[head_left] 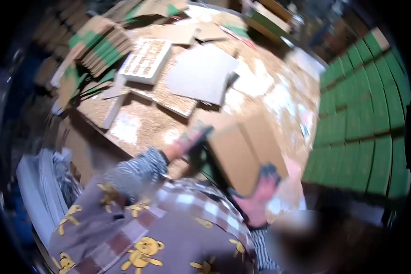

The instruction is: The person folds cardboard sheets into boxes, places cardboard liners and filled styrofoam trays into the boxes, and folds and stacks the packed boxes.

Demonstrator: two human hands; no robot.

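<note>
A closed brown cardboard box (242,148) with a seam across its top is in front of me, tilted in view. Green shows on its shaded left side. My left hand (192,139), in a pink glove with dark fingertips, is at the box's far left corner with its fingers stretched out, blurred. On the box's near right part lies my right hand (258,196), gloved alike, its fingers spread flat against the cardboard.
Green boxes (358,118) are stacked in rows at right. Folded green-and-brown cartons (102,45) lie at upper left, near a white compartmented tray (146,59). A grey-white sheet (198,73) lies on the worktable (141,116). An open box (269,20) stands at the back.
</note>
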